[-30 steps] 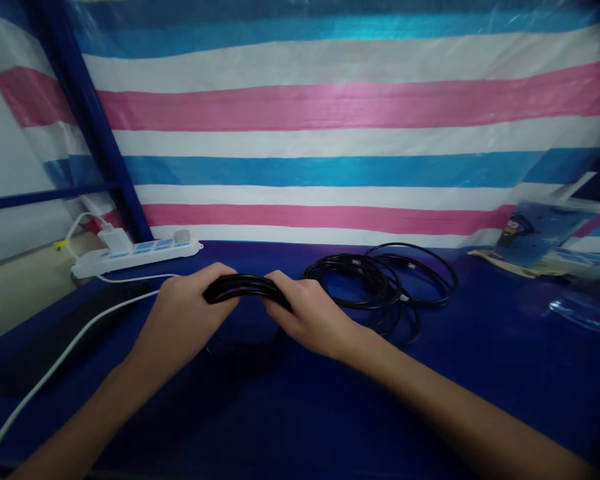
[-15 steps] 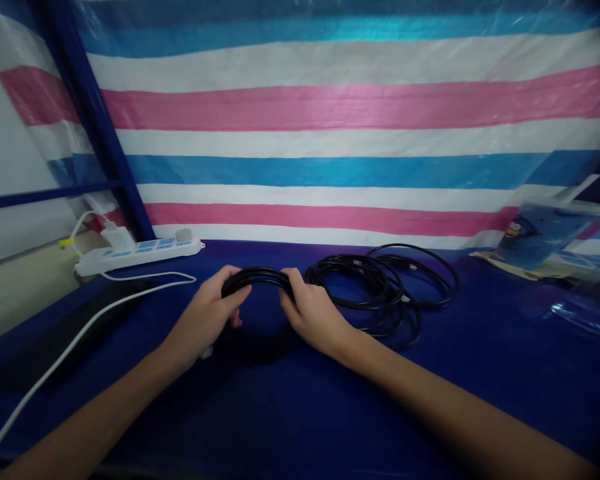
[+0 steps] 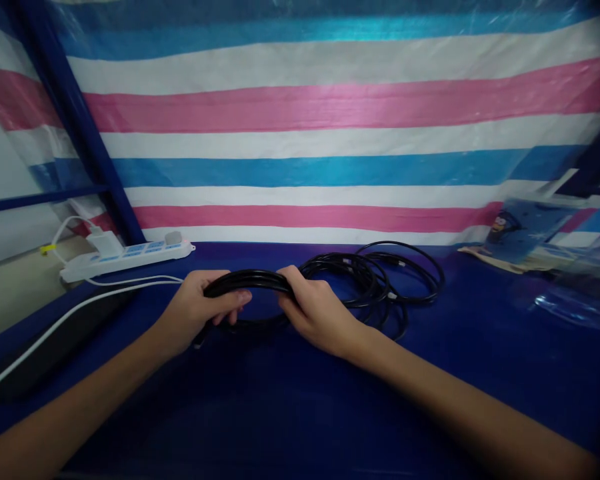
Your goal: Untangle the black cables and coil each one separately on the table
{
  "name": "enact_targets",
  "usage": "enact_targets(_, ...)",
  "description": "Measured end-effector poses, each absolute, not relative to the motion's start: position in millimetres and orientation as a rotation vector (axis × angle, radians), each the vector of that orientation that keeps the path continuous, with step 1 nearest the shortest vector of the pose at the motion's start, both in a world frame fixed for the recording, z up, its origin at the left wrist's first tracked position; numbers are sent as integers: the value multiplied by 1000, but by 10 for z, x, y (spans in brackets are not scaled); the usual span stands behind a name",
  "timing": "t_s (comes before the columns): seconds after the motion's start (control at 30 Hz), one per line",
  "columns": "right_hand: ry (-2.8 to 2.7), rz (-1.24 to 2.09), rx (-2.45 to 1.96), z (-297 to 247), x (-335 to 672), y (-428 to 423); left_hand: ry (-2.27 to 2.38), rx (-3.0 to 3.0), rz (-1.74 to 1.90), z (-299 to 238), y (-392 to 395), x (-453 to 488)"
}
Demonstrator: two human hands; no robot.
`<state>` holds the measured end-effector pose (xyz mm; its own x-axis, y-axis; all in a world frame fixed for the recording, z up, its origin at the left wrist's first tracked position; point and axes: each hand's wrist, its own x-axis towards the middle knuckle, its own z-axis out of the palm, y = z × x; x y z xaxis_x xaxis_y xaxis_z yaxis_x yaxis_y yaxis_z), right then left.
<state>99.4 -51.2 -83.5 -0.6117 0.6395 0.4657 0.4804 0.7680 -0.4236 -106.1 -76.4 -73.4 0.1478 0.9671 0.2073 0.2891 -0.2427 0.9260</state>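
Both my hands grip one coil of black cable (image 3: 257, 281) held just above the blue table (image 3: 300, 400). My left hand (image 3: 195, 310) wraps its fingers around the coil's left side. My right hand (image 3: 315, 312) is closed around the coil's right side. The lower part of the coil hangs dark against the table between my hands. Right beside my right hand lies a loose pile of more black cable loops (image 3: 380, 283), flat on the table.
A white power strip (image 3: 125, 257) with a plugged-in adapter lies at the back left, and its white cord (image 3: 55, 323) runs toward the left edge. Clear plastic packaging (image 3: 555, 267) sits at the far right. A striped pink, white and blue tarp (image 3: 330, 120) hangs behind.
My hands moved the coil a little away from me and closer together, then settled; the view has shifted slightly, so everything sits a bit further left now.
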Motion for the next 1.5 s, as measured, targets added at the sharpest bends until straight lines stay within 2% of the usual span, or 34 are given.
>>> enact_targets(0.17, -2280, 830, -729, -747, 1070, -612, 1016, 1487, 754, -713, -829, -1123)
enact_targets(0.27, -2179, 1056, -695, -693, 1061, -670, 972, 1589, 554, -634, -814, -1071)
enact_targets(0.33, -2038, 1152, -730, -673, 1054, -700, 1090, 1724, 619, -602, -800, -968)
enact_targets(0.43, -1881, 1256, -823, -646, 1076, -716, 1276, 1794, 942, -649, -785, -784)
enact_targets(0.53, -1822, 1241, -870, -629, 1151, -714, 1349, 1859, 1131, -767, -774, -683)
enact_targets(0.7, -1902, 1265, -845, -660, 1316, -725, 1365, 2277, 1039, -727, -733, -726)
enact_targets(0.8, -1846, 1127, -845, -690, 1375, -732, 1374, 2322, 785, -550, -712, -716)
enact_targets(0.87, -1859, 937, -866, -723, 1398, -741, 1216, 2151, 704, -492, -716, -661)
enact_targets(0.97, -1999, 676, -902, -792, 1423, -760, 934, 1686, 738, -579, -739, -557)
enact_targets(1.07, -2086, 503, -911, -853, 1445, -764, 851, 1399, 813, -739, -760, -495)
enact_targets(1.27, -2308, 59, -945, -845, 1495, -754, 1191, 1785, 909, -784, -832, -516)
enact_targets(1.4, -2428, 26, -1052, -799, 1524, -792, 1453, 1970, 1102, -793, -889, -503)
enact_targets(1.5, -2441, 109, -1145, -675, 1504, -723, 1493, 2032, 1014, -724, -775, -491)
